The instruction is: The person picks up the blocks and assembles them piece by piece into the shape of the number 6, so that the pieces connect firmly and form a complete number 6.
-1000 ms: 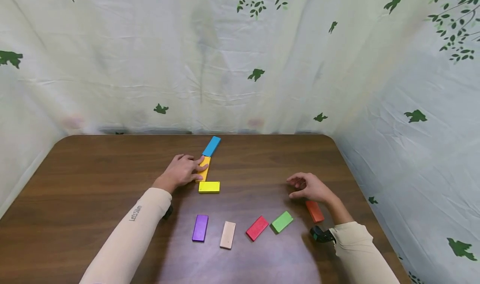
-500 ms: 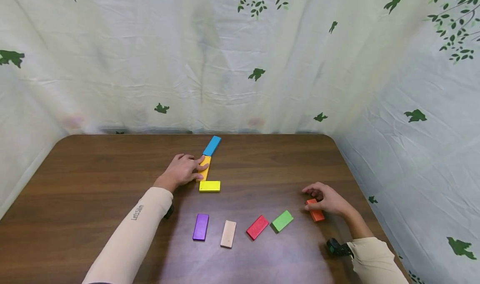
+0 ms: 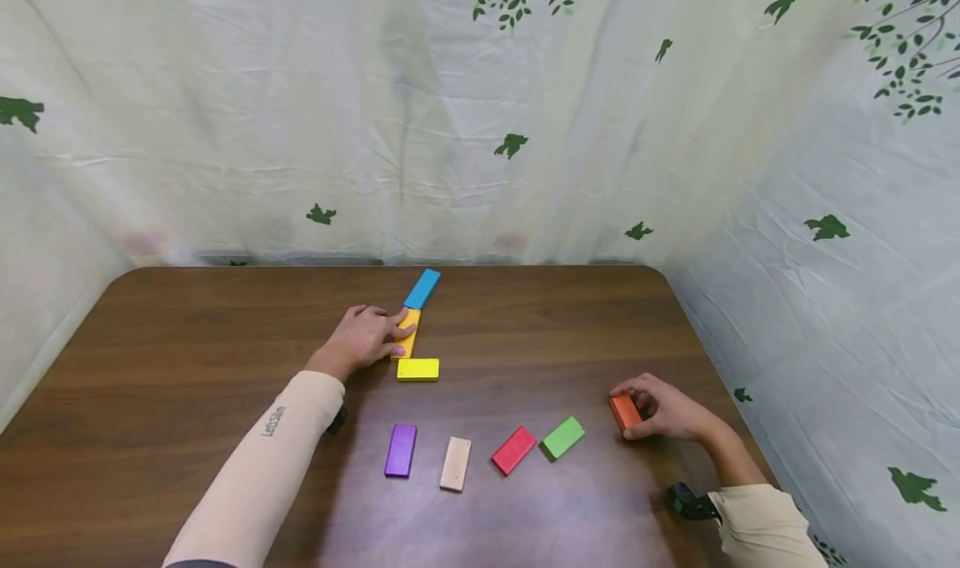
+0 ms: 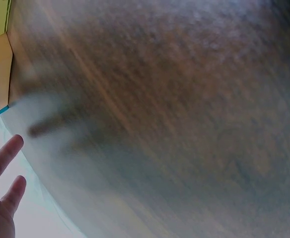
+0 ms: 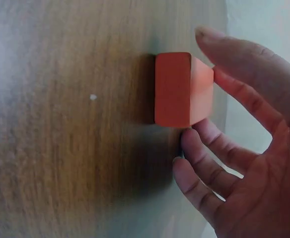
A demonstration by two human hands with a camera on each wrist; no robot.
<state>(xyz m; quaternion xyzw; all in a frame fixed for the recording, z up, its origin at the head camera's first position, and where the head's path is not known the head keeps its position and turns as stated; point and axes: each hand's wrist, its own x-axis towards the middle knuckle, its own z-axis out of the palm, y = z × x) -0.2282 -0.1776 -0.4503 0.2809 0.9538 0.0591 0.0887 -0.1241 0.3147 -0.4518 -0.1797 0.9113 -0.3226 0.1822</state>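
Note:
In the head view, my left hand (image 3: pixel 367 337) rests its fingertips on an amber wooden block (image 3: pixel 409 326). That block lies between a blue block (image 3: pixel 422 289) at its far end and a yellow block (image 3: pixel 417 369) laid crosswise at its near end. Farther right, my right hand (image 3: pixel 667 409) holds an orange block (image 3: pixel 625 413) from its right side. The fingers and thumb curve about the block, which lies on the table. The right wrist view shows the same orange block (image 5: pixel 173 89) at the fingertips. The left wrist view catches only part of the left hand (image 4: pixel 3 183).
Across the brown table (image 3: pixel 225 451) lie a purple block (image 3: pixel 401 450), a pale wood block (image 3: pixel 455 464), a red block (image 3: pixel 513 450) and a green block (image 3: pixel 562 439), spaced in a loose row. A white leaf-patterned curtain (image 3: pixel 450 134) hangs behind the table.
My right hand has moved right and toward me, down to the orange block, and its fingers now curve about it. The left hand has stayed on the amber block.

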